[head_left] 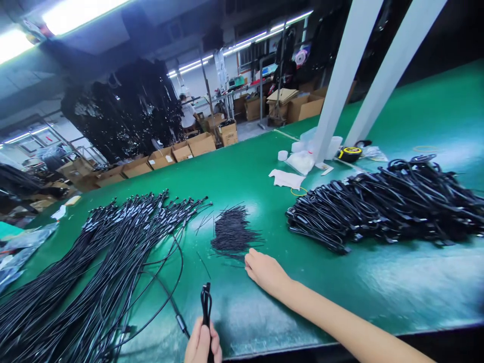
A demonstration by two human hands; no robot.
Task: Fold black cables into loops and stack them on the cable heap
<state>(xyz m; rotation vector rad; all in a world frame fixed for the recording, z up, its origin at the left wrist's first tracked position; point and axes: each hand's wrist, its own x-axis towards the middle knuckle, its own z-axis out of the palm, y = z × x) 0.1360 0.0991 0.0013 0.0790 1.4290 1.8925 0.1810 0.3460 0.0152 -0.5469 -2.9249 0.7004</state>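
Observation:
My left hand [202,344] sits at the bottom edge, closed round a folded black cable [206,302] that stands up out of the fist; its loose end trails left toward a long spread of straight black cables [94,262]. My right hand [264,271] reaches forward over the green table [264,166], knuckles up, fingers curled down at the near edge of a small heap of thin black ties [232,231]. What its fingertips hold, if anything, is hidden. A big pile of coiled, bundled black cables [389,201] lies to the right.
Two white slanted posts [340,85] rise from the table at the back right. Near them lie plastic bags [302,161], a white paper [286,178], a yellow-black tape roll [350,153] and a rubber band [298,191]. Cardboard boxes [181,150] line the far edge; a person works beyond.

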